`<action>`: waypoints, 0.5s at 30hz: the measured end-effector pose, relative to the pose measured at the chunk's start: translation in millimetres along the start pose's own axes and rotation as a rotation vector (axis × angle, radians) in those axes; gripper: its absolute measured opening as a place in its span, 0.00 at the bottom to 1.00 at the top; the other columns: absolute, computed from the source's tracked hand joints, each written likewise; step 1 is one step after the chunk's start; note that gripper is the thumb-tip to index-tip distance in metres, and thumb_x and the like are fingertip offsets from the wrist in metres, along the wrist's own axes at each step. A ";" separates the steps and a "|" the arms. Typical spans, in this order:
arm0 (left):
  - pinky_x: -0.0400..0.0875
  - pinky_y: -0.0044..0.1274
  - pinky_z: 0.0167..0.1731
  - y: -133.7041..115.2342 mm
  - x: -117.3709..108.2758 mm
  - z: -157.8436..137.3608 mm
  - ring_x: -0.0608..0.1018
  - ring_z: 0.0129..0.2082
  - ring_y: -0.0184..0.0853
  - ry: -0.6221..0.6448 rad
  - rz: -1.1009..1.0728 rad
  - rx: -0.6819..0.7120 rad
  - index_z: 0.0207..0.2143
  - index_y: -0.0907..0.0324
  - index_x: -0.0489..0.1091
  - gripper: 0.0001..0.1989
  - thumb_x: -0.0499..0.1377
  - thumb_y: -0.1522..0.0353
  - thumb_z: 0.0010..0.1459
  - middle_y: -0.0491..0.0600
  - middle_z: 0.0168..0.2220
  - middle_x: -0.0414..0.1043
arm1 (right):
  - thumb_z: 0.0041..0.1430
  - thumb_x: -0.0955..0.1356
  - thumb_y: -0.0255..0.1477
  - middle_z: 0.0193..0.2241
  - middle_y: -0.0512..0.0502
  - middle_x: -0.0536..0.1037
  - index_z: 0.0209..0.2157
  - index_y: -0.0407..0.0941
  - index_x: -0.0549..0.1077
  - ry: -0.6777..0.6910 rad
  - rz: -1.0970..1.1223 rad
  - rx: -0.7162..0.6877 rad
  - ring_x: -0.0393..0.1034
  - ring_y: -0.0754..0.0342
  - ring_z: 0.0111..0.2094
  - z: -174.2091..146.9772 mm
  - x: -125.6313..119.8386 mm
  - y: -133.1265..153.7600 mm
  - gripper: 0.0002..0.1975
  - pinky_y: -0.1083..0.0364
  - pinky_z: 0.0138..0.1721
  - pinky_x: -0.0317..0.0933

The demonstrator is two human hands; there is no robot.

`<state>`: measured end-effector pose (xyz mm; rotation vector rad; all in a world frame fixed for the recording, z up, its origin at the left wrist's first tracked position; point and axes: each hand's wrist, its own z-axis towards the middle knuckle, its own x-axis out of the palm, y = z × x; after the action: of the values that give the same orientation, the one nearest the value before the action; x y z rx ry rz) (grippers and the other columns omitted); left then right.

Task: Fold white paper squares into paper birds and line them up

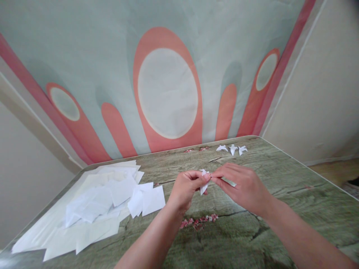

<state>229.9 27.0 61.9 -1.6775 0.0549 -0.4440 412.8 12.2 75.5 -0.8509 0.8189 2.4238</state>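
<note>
Above the middle of the table, my left hand [185,186] pinches a small folded white paper crane [203,188] between thumb and fingers. My right hand [244,186] is closed at the crane's right side, thumb and fingertips pinched together on its edge. The fingers hide part of the folded paper. Toward the back right of the table lie three finished-looking white paper cranes, a left one [222,148], a middle one [233,150] and a right one [242,150].
Many loose white paper sheets [92,231] are spread over the table's left side, with smaller square pieces [153,200] nearest my left hand. The wood-patterned table [280,179] carries printed pink blossoms [199,222]. Behind it stands a wall with a coral and grey-green mural [168,145].
</note>
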 end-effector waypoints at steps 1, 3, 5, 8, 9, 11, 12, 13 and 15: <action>0.61 0.20 0.20 -0.2 0.1 -0.2 0.67 0.18 0.25 -0.006 0.009 0.008 0.22 0.65 0.74 0.17 0.70 0.59 0.44 0.45 0.19 0.68 | 0.62 0.66 0.26 0.32 0.49 0.79 0.36 0.46 0.73 -0.007 0.000 0.018 0.72 0.54 0.35 -0.2 0.4 1.2 0.04 0.54 0.40 0.63; 0.60 0.19 0.19 -0.3 0.6 -0.5 0.66 0.17 0.25 -0.023 0.023 0.019 0.21 0.65 0.74 0.17 0.69 0.59 0.44 0.44 0.18 0.67 | 0.62 0.65 0.25 0.32 0.49 0.79 0.35 0.46 0.73 -0.014 -0.003 0.039 0.72 0.56 0.35 -0.6 1.4 2.5 0.05 0.55 0.39 0.63; 0.60 0.19 0.20 0.0 1.2 -0.4 0.66 0.17 0.25 -0.037 0.035 0.032 0.21 0.65 0.73 0.17 0.69 0.59 0.44 0.44 0.18 0.67 | 0.62 0.65 0.24 0.32 0.49 0.78 0.34 0.45 0.73 -0.013 -0.004 0.037 0.72 0.56 0.34 -0.9 2.6 2.6 0.06 0.56 0.38 0.64; 0.59 0.19 0.21 0.9 2.0 -0.1 0.65 0.18 0.25 -0.056 0.063 0.060 0.21 0.65 0.73 0.16 0.69 0.60 0.46 0.44 0.18 0.67 | 0.62 0.64 0.23 0.31 0.48 0.78 0.32 0.44 0.73 -0.018 -0.012 0.017 0.72 0.56 0.34 -0.9 4.2 2.0 0.06 0.56 0.38 0.64; 0.59 0.19 0.21 1.3 2.1 -0.1 0.65 0.18 0.25 -0.062 0.076 0.069 0.22 0.65 0.73 0.16 0.68 0.60 0.46 0.44 0.18 0.67 | 0.61 0.64 0.23 0.31 0.47 0.78 0.32 0.44 0.73 -0.022 -0.016 0.014 0.72 0.55 0.34 -0.8 4.5 2.1 0.07 0.56 0.38 0.63; 0.58 0.19 0.21 1.8 2.1 -0.5 0.64 0.18 0.24 -0.076 0.111 0.090 0.23 0.65 0.74 0.15 0.68 0.60 0.47 0.44 0.18 0.67 | 0.61 0.64 0.23 0.31 0.47 0.78 0.31 0.44 0.73 -0.033 0.001 0.032 0.72 0.55 0.34 -0.3 4.3 3.0 0.07 0.55 0.38 0.63; 0.57 0.19 0.21 1.9 2.0 -0.8 0.64 0.18 0.24 -0.087 0.137 0.106 0.24 0.65 0.75 0.15 0.68 0.60 0.48 0.44 0.18 0.67 | 0.61 0.65 0.23 0.31 0.47 0.78 0.31 0.44 0.73 -0.034 0.027 0.067 0.71 0.55 0.34 0.2 3.8 3.7 0.07 0.55 0.38 0.63; 0.57 0.19 0.21 1.9 1.9 -1.1 0.64 0.19 0.24 -0.103 0.164 0.125 0.25 0.65 0.75 0.15 0.67 0.60 0.48 0.44 0.19 0.67 | 0.60 0.66 0.25 0.30 0.48 0.78 0.30 0.44 0.74 -0.029 0.061 0.128 0.71 0.55 0.33 0.8 3.0 4.4 0.06 0.56 0.36 0.62; 0.56 0.19 0.21 1.1 1.8 -1.8 0.64 0.20 0.25 -0.136 0.212 0.164 0.27 0.64 0.76 0.14 0.67 0.60 0.49 0.44 0.20 0.68 | 0.60 0.67 0.29 0.27 0.50 0.77 0.29 0.45 0.74 0.013 0.163 0.322 0.70 0.56 0.30 2.3 1.2 4.9 0.06 0.56 0.33 0.61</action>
<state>231.3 24.6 61.4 -1.5172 0.0926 -0.1691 408.2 10.4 78.0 -0.6980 1.2859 2.3310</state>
